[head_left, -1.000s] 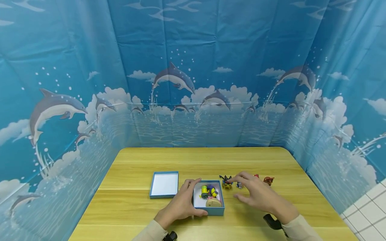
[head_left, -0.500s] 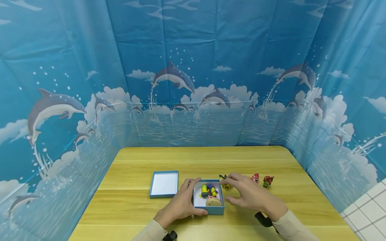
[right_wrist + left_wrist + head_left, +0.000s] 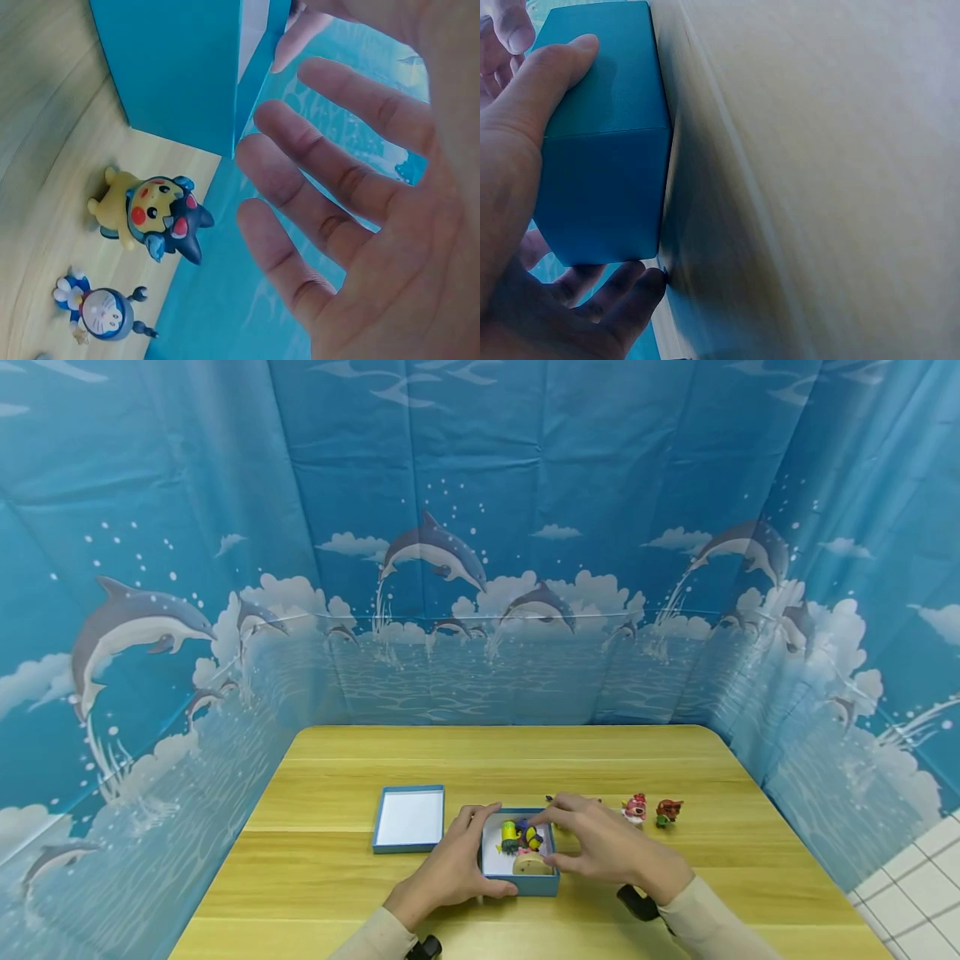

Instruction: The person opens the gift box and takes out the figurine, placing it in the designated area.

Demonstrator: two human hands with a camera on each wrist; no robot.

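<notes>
My left hand (image 3: 457,857) grips the small blue box (image 3: 537,885) from its left side, thumb on the near wall and fingers round the far corner. In the left wrist view the thumb lies flat on the blue wall. Inside the box lie a yellow-and-green toy figure (image 3: 509,835), a purple-and-yellow toy figure (image 3: 533,837) and a rounded beige piece (image 3: 531,863). Above the box's right edge hovers my right hand (image 3: 611,843). Its fingers are spread and loosely bent, with nothing seen between them in the right wrist view.
The white-lined lid (image 3: 410,817) lies left of the box. Right of the box stand a yellow figure with a dark hood (image 3: 154,210), a blue-and-white figure (image 3: 101,311), a pink figure (image 3: 634,808) and a reddish-brown figure (image 3: 667,812). A dolphin-print curtain (image 3: 480,685) borders the table (image 3: 360,760).
My right hand has moved left from over the toy figures to the box's right edge, uncovering the pink and reddish-brown figures. The left hand and box have stayed put.
</notes>
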